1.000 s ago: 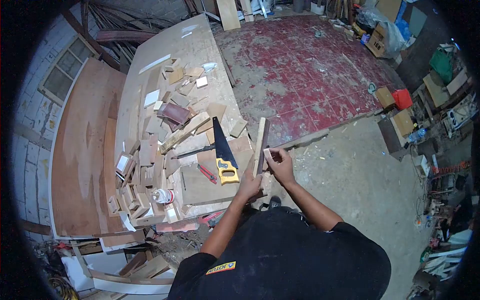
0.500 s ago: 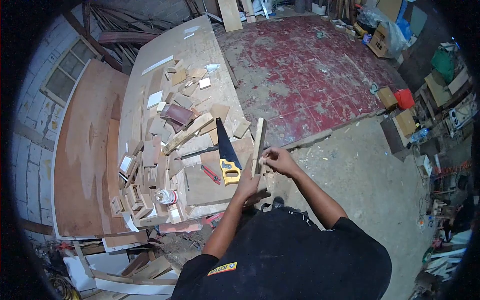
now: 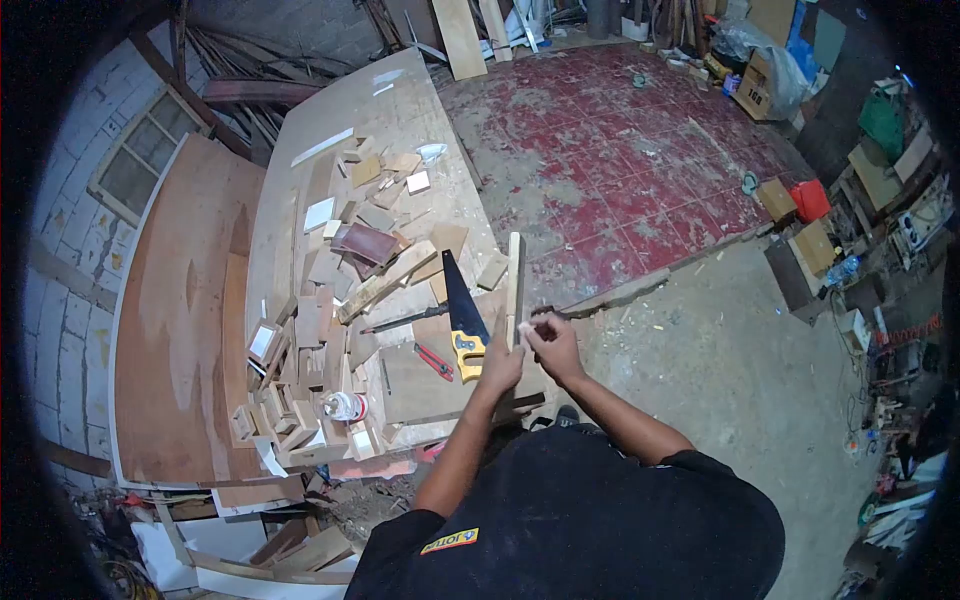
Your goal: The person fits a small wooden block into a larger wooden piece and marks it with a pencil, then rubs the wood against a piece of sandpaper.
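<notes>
A narrow pale wooden strip [image 3: 515, 275] stands nearly upright at the table's right edge. My left hand [image 3: 500, 368] is closed around its lower part. Close against the strip's right side is my right hand [image 3: 555, 350], its fingers curled in a pinch. Something small and pale shows at its fingertips, too small to name. Left of the strip lies a handsaw [image 3: 463, 305] with a yellow handle, partly behind my left hand. A red utility knife [image 3: 434, 361] rests beside the saw on a flat board [image 3: 410, 395].
Wood offcuts [image 3: 375, 217] and a brown sanding block or pad-like piece [image 3: 365, 243] crowd the worktable [image 3: 320, 125]. A white bottle [image 3: 345, 406] stands near its front edge. Red tiled floor [image 3: 620, 185] lies beyond; a cardboard box [image 3: 755, 90] is at the far right.
The view has shifted slightly, and the scene sits lower and to the right. The strip looks more upright in my left hand. My right fingers are more curled beside it.
</notes>
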Demonstrator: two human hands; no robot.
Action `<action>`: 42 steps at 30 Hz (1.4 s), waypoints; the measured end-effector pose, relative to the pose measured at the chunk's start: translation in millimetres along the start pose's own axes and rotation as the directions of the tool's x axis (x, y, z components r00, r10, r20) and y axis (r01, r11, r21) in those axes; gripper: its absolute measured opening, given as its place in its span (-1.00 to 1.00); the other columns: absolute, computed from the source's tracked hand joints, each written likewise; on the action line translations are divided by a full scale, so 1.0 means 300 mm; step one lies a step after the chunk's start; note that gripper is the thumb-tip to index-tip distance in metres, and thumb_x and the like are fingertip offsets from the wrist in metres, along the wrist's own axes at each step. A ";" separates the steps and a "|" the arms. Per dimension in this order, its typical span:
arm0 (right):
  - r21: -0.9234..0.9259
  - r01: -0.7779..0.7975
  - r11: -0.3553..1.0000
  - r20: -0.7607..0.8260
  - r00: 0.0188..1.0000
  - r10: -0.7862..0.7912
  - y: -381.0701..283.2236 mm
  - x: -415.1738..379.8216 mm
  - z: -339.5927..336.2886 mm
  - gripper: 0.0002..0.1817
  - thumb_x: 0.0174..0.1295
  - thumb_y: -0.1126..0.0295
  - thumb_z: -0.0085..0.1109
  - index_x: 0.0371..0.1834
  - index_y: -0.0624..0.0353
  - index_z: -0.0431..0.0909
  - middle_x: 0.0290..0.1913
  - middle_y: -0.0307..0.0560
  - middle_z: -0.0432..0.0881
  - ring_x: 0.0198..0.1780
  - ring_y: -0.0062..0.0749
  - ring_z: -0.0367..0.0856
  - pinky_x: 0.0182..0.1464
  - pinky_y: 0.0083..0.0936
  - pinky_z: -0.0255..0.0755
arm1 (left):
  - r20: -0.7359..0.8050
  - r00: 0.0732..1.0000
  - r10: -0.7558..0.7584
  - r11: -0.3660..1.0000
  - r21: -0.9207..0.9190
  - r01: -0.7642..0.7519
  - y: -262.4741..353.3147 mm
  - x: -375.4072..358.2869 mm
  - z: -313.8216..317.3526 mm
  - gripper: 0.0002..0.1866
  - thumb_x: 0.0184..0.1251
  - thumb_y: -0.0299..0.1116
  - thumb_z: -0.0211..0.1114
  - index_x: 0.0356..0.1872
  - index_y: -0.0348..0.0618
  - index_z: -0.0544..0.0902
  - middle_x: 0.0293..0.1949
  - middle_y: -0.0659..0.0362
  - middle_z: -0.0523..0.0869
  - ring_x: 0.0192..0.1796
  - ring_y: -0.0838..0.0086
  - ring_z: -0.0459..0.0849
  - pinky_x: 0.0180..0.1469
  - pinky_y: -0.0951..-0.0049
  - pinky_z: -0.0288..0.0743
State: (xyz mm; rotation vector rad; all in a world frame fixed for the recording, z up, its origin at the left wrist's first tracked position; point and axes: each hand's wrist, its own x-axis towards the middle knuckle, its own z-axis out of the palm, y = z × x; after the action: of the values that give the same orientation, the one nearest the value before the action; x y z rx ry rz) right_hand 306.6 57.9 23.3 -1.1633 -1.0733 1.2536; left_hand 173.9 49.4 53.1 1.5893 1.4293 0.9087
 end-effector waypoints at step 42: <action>-0.195 0.243 0.950 -0.252 0.924 -0.288 0.021 0.028 0.308 -0.59 -0.02 0.47 0.48 -0.07 0.21 0.57 -0.24 -0.25 0.57 -0.27 -0.58 0.49 -0.17 -0.58 0.41 | 0.222 0.972 0.077 0.983 -0.179 -0.037 -0.147 -0.089 -0.395 -0.24 0.07 -0.52 0.14 0.41 -0.38 0.18 0.25 -0.13 0.45 0.29 0.17 0.43 0.37 0.35 0.21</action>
State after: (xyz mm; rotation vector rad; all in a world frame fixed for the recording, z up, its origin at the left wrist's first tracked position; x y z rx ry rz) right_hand 214.5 70.3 27.7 -1.2261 -1.0913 0.7764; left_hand 45.8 36.0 63.4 1.5544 1.1190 0.8298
